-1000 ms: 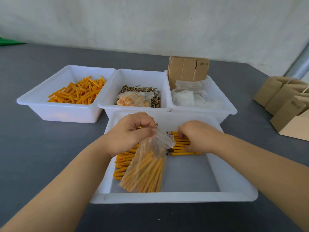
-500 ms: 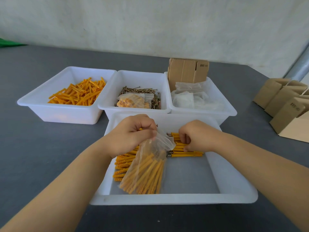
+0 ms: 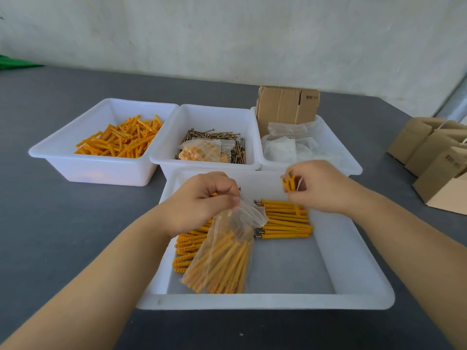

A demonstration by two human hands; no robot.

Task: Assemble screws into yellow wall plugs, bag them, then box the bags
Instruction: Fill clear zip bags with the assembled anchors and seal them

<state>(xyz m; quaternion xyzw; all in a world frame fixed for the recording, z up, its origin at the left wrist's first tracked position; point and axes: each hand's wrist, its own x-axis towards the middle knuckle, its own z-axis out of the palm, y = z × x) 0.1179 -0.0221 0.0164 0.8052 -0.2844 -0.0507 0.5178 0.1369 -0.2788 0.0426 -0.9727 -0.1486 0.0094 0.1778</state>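
Upright, left hand (image 3: 202,203) pinching hanging bag (image 3: 222,251), plugs lengthwise inside, right hand (image 3: 321,185) gripping plug bundle (image 3: 289,183) end-on.

we see: grey tabletop (image 3: 63,223) | whitish plaster wall (image 3: 227,34) behind | green object (image 3: 15,64) far left edge | metal pole (image 3: 452,102) right

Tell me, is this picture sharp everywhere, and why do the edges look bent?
Head view: the wide lens bows the tray rim and stretches both forearms. The right hand with its plugs is slightly motion-blurred; the left hand and bag are sharper. Lighting is soft, shadows faint.
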